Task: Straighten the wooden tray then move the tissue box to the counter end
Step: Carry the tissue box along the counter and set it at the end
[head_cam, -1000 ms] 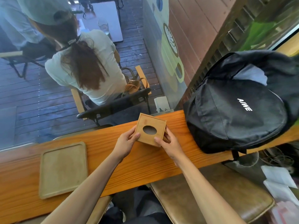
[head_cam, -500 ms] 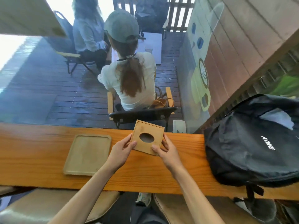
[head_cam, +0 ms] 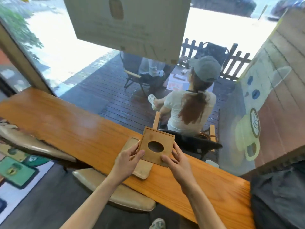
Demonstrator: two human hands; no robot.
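The wooden tissue box (head_cam: 162, 141), square with an oval hole in its top, is held up above the orange wooden counter (head_cam: 69, 129). My left hand (head_cam: 127, 160) grips its left side and my right hand (head_cam: 177, 162) grips its right side. Under the box and my left hand lies the flat wooden tray (head_cam: 142, 171); only its near end and a far corner show. The counter stretches away to the far left.
A black backpack (head_cam: 279, 195) sits on the counter at the right. Cushioned stools (head_cam: 115, 194) stand below the counter's near edge. Behind the window glass a person in a cap (head_cam: 191, 106) sits on a chair.
The view has swung left and up. The box, held in both hands, has moved left along the counter and is now over the tray, which earlier lay well to its left.
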